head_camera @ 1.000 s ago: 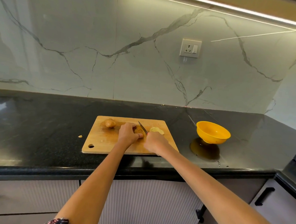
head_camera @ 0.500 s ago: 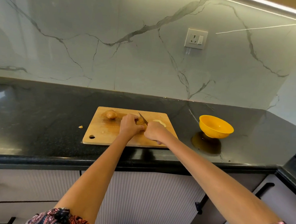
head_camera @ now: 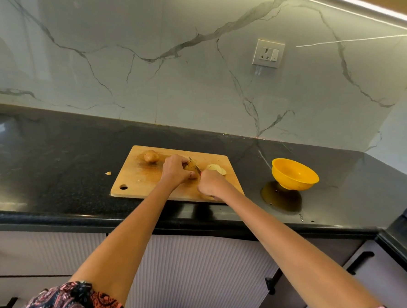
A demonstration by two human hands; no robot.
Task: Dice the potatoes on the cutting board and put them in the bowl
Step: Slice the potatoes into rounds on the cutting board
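A wooden cutting board (head_camera: 143, 181) lies on the black counter. On its far left sits a whole brown potato (head_camera: 151, 156). My left hand (head_camera: 175, 171) holds a second potato (head_camera: 191, 165) in the middle of the board. My right hand (head_camera: 211, 184) grips a knife (head_camera: 195, 165) by its handle, with the blade cutting into that potato. Pale cut slices (head_camera: 217, 169) lie just right of the blade. A yellow bowl (head_camera: 294, 175) stands on the counter to the right of the board; nothing shows inside it.
A small potato scrap (head_camera: 108, 173) lies on the counter left of the board. The marble wall behind carries a socket (head_camera: 268, 53). The counter's front edge runs just below the board, with drawers and cabinets underneath.
The camera tilted downward, so the scene shifted up in view. My right hand with the knife stays at the potato, the blade lower into it. The left hand keeps its hold.
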